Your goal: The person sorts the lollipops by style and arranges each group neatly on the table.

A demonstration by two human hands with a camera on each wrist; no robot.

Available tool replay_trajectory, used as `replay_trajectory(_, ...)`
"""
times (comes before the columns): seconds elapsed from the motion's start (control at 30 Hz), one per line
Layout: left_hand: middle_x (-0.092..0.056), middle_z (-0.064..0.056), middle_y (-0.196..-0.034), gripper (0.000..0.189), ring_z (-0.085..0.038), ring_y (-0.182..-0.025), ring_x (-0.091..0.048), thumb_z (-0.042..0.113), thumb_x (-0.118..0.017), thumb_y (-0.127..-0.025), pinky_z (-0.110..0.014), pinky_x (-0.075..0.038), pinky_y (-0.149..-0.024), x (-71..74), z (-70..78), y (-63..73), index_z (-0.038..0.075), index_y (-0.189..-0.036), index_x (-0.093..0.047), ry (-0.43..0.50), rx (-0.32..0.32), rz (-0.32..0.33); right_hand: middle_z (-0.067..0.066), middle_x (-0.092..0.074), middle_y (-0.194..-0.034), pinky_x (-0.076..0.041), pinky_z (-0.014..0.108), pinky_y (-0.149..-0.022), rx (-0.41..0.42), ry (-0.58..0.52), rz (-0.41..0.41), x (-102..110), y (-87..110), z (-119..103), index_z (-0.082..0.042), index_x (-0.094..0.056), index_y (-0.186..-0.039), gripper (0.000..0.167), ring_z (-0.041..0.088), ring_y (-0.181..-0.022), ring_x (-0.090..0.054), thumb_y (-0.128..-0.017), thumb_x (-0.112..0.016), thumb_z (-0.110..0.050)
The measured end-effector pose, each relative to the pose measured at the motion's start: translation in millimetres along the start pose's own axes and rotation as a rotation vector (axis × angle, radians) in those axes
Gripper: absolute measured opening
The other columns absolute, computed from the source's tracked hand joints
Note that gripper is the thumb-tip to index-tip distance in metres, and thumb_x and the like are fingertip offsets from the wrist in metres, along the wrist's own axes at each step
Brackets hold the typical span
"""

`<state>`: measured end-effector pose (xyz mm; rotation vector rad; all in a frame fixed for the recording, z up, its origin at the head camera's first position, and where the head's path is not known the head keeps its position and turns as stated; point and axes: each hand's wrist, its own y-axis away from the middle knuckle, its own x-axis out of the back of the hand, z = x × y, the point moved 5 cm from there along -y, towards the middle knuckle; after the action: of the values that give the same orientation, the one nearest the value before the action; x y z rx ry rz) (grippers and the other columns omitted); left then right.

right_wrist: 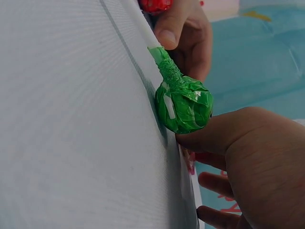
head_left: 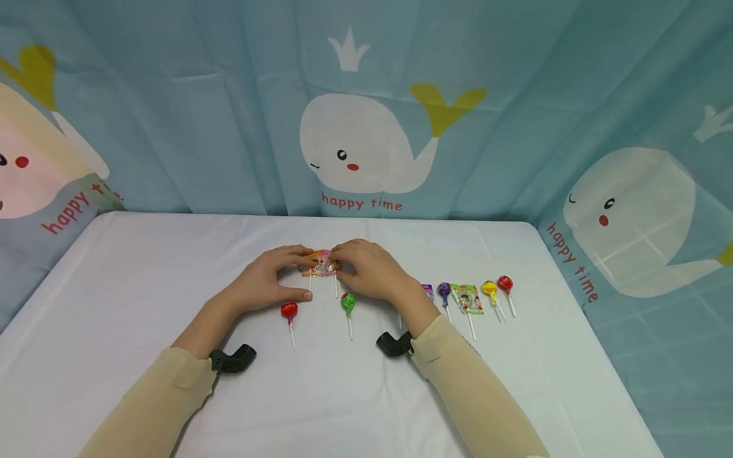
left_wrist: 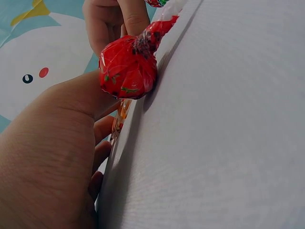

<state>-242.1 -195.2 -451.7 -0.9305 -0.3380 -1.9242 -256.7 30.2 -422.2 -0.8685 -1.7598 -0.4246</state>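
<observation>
Two flat-wrapped lollipops lie side by side between my hands, an orange one (head_left: 309, 266) on the left and a pink one (head_left: 324, 259) on the right. My left hand (head_left: 266, 277) rests its fingers at the orange wrapper, with the thumb apart from them near that lollipop's stick. From the other side, my right hand (head_left: 369, 270) touches the pink wrapper with its fingertips; its thumb is by the stick. Nearer me lie a red ball lollipop (left_wrist: 127, 69) below the left hand and a green ball lollipop (right_wrist: 185, 106) below the right. The wrist views mostly hide the flat wrappers.
Right of my right forearm lie a purple ball lollipop (head_left: 444, 290), a green flat-wrapped one (head_left: 467, 299), a yellow one (head_left: 489, 288) and another red one (head_left: 505, 284). The forearm partly covers a purple flat wrapper (head_left: 428, 292). A whale-print curtain (head_left: 229, 127) encloses the white table (head_left: 321, 407).
</observation>
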Motion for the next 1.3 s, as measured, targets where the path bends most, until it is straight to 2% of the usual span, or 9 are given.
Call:
replay_trajectory(0.67, -0.056, 0.000, -0.161, 0.067, -0.030, -0.155, -0.043, 0.047, -0.097, -0.082, -0.062, -0.032, -0.126, -0.1, -0.1, 0.5, 0.023, -0.141, -0.075, 0.010, 0.001, 0.003, -0.005, -0.070, -0.143, -0.044, 0.039, -0.121, -0.006, 0.028, -0.014, -2.7, -0.7, 0.5, -0.019, -0.076, -0.139, 0.035, 0.017, -0.140, -0.058, -0.104, -0.072, -0.022)
replay_trajectory(1.3, -0.057, -0.002, -0.161, 0.067, -0.031, -0.156, -0.043, 0.049, -0.097, -0.082, -0.063, -0.033, -0.126, -0.4, -0.2, 0.2, 0.022, -0.140, -0.076, 0.008, -0.001, 0.008, -0.003, -0.071, -0.141, -0.046, 0.037, -0.120, 0.035, 0.019, -0.002, -0.4, 1.8, -2.8, -0.016, -0.077, -0.137, 0.033, 0.018, -0.137, -0.061, -0.104, -0.073, -0.021)
